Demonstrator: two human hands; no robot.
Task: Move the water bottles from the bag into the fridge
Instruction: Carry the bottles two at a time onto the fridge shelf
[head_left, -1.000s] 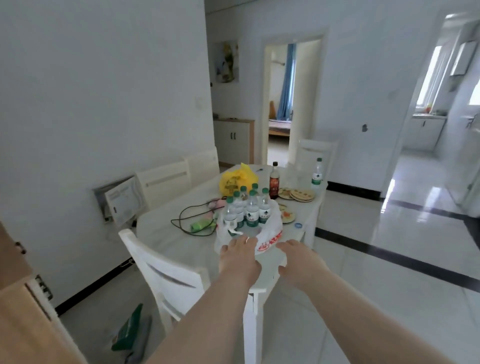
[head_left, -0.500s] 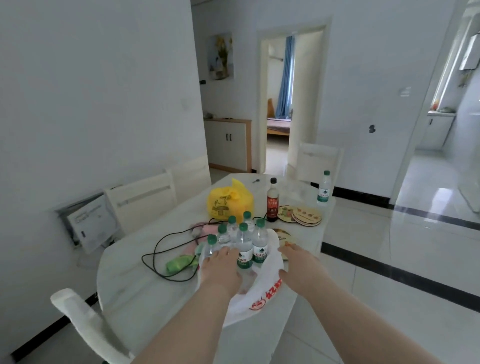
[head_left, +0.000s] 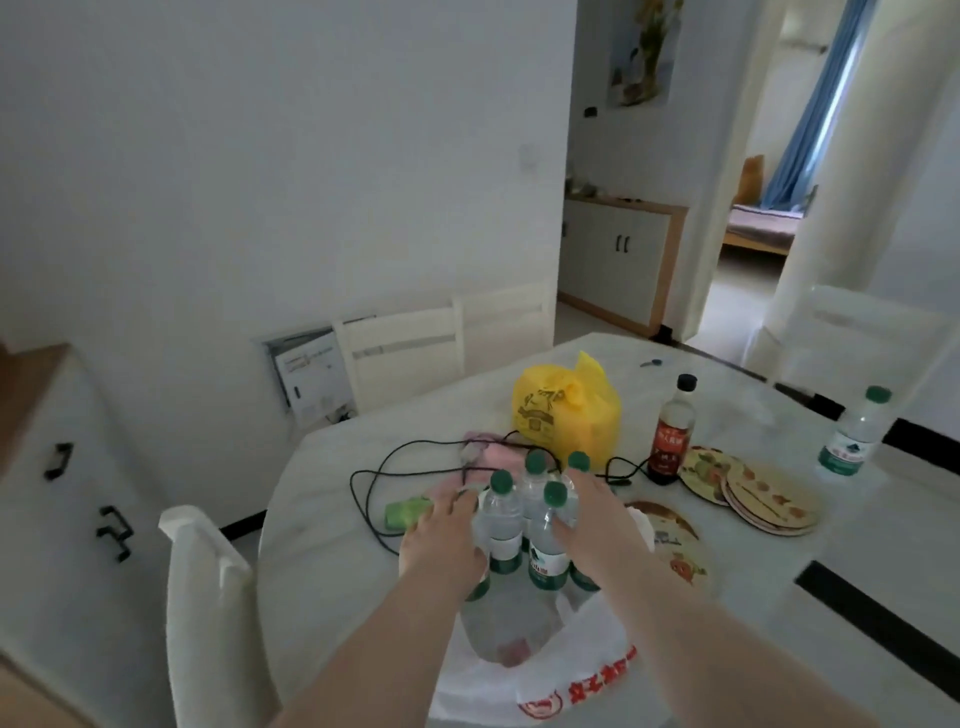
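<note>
Item: water bottles (head_left: 524, 525), a cluster of at least four, standing upright and touching one another in the lower centre of the frame. Clear plastic bodies, green screw caps, green-and-white label bands low on the body. They stand in the opened white bag (head_left: 550, 670) with red print, its thin film collapsed flat around their bases on the white table (head_left: 322, 519).

Handling, as we judge it: full and sealed, so each is moderately heavy for its size; the walls are thin and will give under a hard squeeze; the plastic is smooth and may slip. We would take hold around the mid-body above the label, or at the neck under the cap. The bag is limp and offers no support.

Hands: our left hand (head_left: 441, 540) lies against the left flank of the cluster, fingers spread and reaching forward. Our right hand (head_left: 597, 525) lies against the right flank, fingers likewise open and extended. Neither hand has yet closed around a bottle; we cannot tell how firmly the palms press.

Also noted: one separate bottle (head_left: 852, 436) at the right edge of the frame. No fridge is in view.
</note>
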